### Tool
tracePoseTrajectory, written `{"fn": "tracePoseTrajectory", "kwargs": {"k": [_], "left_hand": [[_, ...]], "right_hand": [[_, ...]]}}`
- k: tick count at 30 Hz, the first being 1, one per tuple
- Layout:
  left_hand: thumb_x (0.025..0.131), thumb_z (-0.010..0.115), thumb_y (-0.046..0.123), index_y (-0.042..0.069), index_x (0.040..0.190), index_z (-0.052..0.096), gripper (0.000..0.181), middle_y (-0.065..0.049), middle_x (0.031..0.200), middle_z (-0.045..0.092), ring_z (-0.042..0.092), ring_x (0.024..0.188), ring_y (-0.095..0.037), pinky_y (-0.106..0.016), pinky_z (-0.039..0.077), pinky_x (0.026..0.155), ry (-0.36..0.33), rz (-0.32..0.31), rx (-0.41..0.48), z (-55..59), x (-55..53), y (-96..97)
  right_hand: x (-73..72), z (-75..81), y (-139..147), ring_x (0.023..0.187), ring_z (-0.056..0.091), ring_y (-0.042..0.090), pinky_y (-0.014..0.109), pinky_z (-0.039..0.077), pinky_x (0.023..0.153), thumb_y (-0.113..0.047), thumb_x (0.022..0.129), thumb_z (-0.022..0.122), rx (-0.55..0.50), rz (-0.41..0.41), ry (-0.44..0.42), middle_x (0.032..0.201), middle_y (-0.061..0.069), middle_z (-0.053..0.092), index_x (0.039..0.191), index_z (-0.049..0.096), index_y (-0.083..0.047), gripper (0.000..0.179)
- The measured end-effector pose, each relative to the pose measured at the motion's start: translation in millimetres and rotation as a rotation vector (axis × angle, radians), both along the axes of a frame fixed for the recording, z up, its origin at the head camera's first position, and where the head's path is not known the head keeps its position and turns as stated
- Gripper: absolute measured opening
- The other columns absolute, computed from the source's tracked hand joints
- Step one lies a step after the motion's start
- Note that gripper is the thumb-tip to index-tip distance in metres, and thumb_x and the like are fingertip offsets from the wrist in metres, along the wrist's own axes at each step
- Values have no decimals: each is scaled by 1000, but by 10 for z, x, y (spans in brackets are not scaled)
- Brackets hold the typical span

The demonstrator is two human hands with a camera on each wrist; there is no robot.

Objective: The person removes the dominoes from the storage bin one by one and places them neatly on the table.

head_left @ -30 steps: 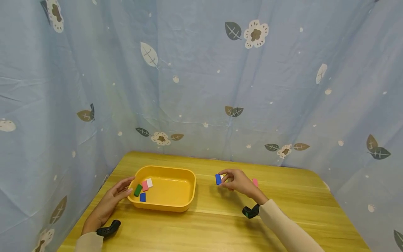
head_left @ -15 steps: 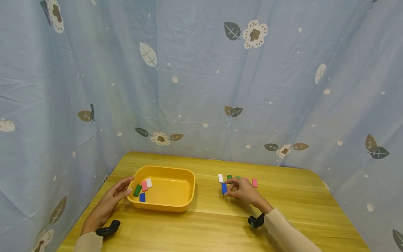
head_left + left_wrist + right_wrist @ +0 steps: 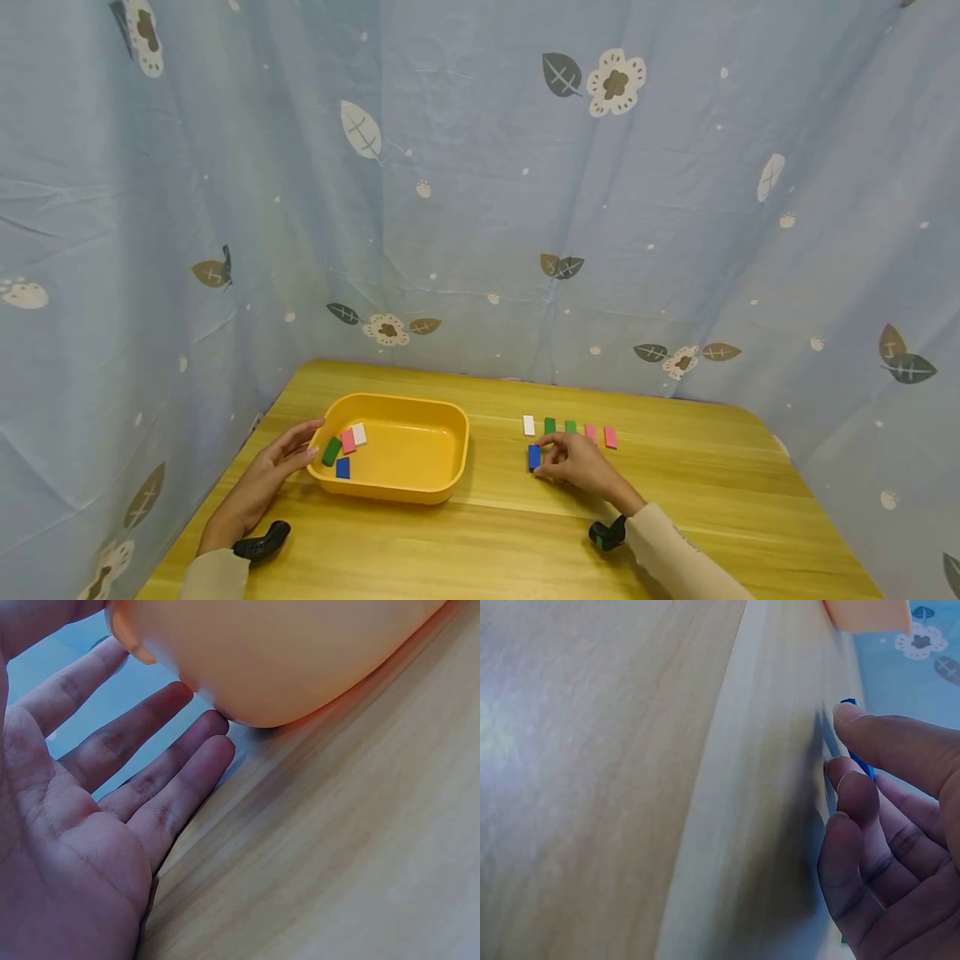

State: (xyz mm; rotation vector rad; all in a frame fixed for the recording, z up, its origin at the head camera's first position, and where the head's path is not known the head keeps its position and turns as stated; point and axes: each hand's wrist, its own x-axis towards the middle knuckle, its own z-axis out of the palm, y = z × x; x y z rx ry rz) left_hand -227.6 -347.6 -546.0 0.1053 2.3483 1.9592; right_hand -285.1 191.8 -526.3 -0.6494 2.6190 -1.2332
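Note:
My right hand (image 3: 581,463) pinches a small blue rectangular block (image 3: 534,457) between thumb and fingertips, low over the wooden table. In the right wrist view, the blue block (image 3: 862,763) is mostly hidden behind the thumb and fingers. Just beyond it, a row holds a white block (image 3: 528,426), a dark green block (image 3: 550,426), a lighter green block (image 3: 571,427) and two pink blocks (image 3: 611,437). At the left, my left hand (image 3: 262,479) rests against the yellow tub (image 3: 390,492); its extended fingers (image 3: 191,776) touch the outer wall.
Inside the tub lie a green block (image 3: 332,451), a pink block (image 3: 348,441), a white block (image 3: 359,433) and a blue block (image 3: 342,467). A patterned blue curtain (image 3: 480,208) hangs behind the wooden table (image 3: 450,550). Each wrist wears a black device (image 3: 262,543).
My right hand has carried the blue block nearer and slightly right, away from the white block, bringing the row into view. The left hand stays at the tub.

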Motion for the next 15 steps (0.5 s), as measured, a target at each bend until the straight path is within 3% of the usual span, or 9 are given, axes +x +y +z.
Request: {"fn": "tracePoseTrajectory", "kwargs": {"k": [15], "left_hand": [[104, 62, 38, 18, 159, 37, 63, -9, 164, 31, 30, 144, -27, -9, 38, 94, -5, -1, 0, 5, 4, 6]], "right_hand": [[-31, -52, -52, 56, 56, 11, 25, 47, 54, -22, 88, 84, 70, -9, 61, 74, -5, 65, 120, 70, -4, 40]]}}
